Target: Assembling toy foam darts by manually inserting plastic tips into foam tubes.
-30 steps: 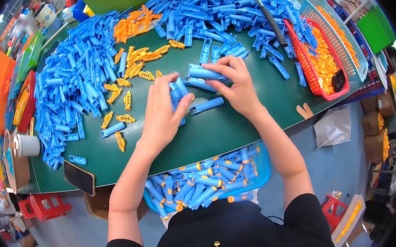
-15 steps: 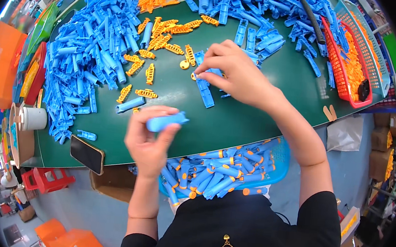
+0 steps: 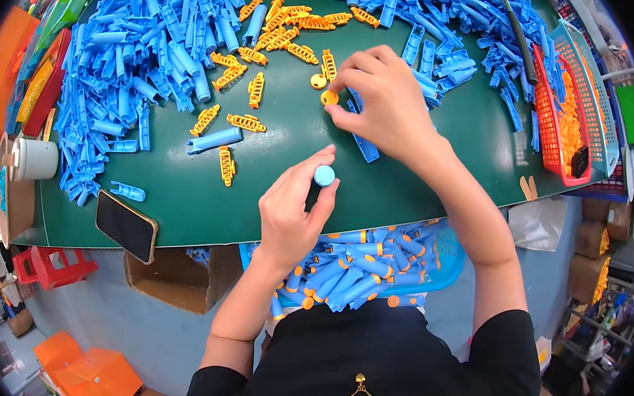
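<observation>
My left hand (image 3: pixel 291 215) is closed round a blue plastic tube (image 3: pixel 324 175), its round light-blue end turned up between thumb and fingers. Farther away over the green table, the thumb and forefinger of my right hand (image 3: pixel 386 102) pinch a small round orange cap (image 3: pixel 329 98). A second round cap (image 3: pixel 318 82) lies just beyond it, beside a ribbed orange insert (image 3: pixel 328 65). Partly under my right hand are blue half-shells (image 3: pixel 366 149). To the left, several more orange inserts (image 3: pixel 247 122) lie loose around a blue tube (image 3: pixel 215 141).
Blue shells are heaped (image 3: pixel 130 53) at the left and far side. A red basket (image 3: pixel 558 113) of orange parts stands at the right. A phone (image 3: pixel 126 226) and white mug (image 3: pixel 34 160) sit near the left edge. Below the table edge, a blue basket (image 3: pixel 447 258) holds orange-capped tubes.
My left hand has moved right and farther in, turning the blue tube so its end faces up. My right hand has shifted slightly right and now pinches the orange cap. The view has shifted a little.
</observation>
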Available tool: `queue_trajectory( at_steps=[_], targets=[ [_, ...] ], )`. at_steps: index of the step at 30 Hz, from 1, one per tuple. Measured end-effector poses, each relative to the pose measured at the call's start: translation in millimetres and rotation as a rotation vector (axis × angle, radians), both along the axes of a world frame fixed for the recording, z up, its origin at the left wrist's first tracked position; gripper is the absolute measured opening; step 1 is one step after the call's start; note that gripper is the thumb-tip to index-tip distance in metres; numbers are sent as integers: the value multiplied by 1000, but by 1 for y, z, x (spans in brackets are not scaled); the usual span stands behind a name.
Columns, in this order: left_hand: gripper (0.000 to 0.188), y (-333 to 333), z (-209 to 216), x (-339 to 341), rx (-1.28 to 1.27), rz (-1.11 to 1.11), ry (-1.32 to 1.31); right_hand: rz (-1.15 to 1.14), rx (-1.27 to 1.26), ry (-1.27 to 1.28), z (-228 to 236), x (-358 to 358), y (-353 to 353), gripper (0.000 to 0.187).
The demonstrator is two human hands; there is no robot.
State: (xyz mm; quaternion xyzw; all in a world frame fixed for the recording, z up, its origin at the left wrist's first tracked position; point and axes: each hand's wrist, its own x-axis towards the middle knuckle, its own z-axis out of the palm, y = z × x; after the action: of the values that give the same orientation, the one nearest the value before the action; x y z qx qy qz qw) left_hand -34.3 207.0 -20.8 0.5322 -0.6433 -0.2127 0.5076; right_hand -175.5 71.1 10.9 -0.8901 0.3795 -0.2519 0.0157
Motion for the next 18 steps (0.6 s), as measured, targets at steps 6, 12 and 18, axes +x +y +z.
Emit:
queue_trajectory(
  at_steps=[6, 12, 18],
  targets=[
    [38, 4, 2, 5, -30, -8, -131, 301, 511, -304, 44, -18, 57, 22],
    [42, 3, -2, 3, -33, -20, -88, 313, 422, -310, 39, -10, 62, 25],
    [41, 0, 2, 2, -54, -41, -63, 303, 400, -255, 42, -10, 62, 25]
  ],
)
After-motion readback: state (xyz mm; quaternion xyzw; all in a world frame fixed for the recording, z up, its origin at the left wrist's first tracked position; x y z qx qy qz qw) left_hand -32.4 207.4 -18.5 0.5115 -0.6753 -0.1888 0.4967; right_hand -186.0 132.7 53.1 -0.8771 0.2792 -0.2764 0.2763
